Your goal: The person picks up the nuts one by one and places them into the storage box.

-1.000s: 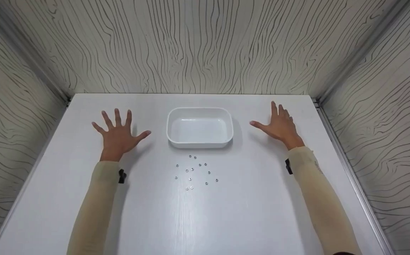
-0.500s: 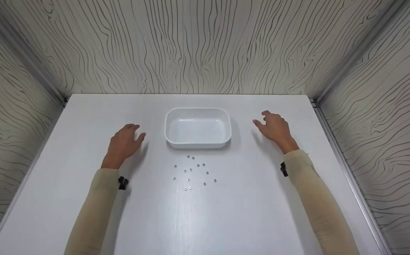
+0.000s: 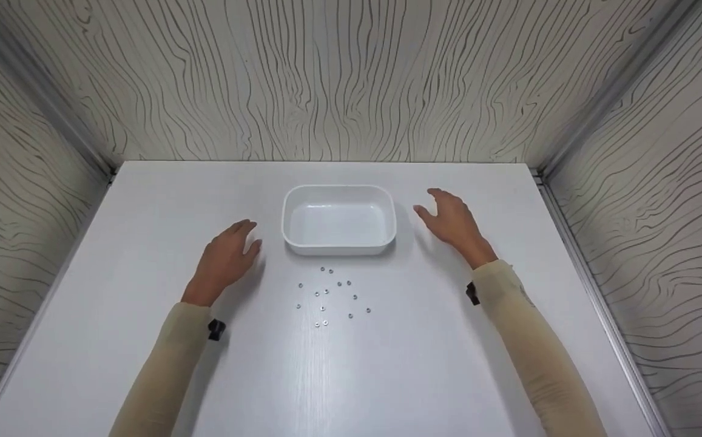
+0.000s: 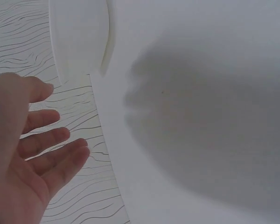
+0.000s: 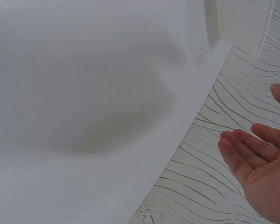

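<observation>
A white rectangular tub (image 3: 340, 249) with rounded corners stands toward the back of the table, nothing inside it. In front of it several small metal nuts (image 3: 326, 291) lie scattered on the tabletop. To the left of the tub hovers my left hand (image 3: 224, 260), its fingers loosely bent and holding nothing. My right hand (image 3: 452, 223) is raised at the other side, thumb apart from the fingers and pointing at the tub's right wall. Both palms show bare in the wrist views, the left hand (image 4: 42, 144) and the right hand (image 5: 261, 163) alike.
The white table (image 3: 423, 364) ends at a patterned back panel (image 3: 338, 79), with similar panels left and right. Metal rails (image 3: 605, 328) run along the side edges. Small black devices (image 3: 216, 329) sit at both sleeve cuffs.
Both hands have gone from spread fingers to relaxed, bent ones and moved inward toward the tub, the left also nearer the front. The tub and nuts lie as before.
</observation>
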A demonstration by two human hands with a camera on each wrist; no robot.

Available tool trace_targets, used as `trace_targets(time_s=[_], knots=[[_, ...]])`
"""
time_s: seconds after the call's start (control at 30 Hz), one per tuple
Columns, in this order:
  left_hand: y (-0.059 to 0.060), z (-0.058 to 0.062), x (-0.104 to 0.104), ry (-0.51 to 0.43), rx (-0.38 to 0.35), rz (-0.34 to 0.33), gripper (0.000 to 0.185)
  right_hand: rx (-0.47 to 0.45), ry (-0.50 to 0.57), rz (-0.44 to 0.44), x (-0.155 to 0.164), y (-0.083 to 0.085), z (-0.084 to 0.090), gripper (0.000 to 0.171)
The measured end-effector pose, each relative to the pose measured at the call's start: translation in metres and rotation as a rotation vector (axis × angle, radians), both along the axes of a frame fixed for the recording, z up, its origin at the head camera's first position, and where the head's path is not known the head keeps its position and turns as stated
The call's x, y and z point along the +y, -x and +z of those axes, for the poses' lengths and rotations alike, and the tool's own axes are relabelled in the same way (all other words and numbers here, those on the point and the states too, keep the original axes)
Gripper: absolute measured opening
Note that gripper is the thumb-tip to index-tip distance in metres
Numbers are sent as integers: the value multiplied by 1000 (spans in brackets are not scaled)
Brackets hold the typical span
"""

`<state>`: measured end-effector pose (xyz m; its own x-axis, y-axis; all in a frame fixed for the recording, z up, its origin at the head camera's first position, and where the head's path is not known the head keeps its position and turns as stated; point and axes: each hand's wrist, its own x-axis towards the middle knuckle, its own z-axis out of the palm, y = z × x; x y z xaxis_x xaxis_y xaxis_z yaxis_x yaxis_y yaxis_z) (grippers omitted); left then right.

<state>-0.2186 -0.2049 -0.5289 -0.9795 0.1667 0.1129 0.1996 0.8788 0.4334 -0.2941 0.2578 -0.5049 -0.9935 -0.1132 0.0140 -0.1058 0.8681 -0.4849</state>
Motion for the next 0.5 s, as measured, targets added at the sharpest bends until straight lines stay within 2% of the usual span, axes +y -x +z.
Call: trace_targets(time_s=[0.5], knots=[[-29, -13, 16, 51, 22, -47, 48, -25, 55, 64, -34, -6, -13, 76]])
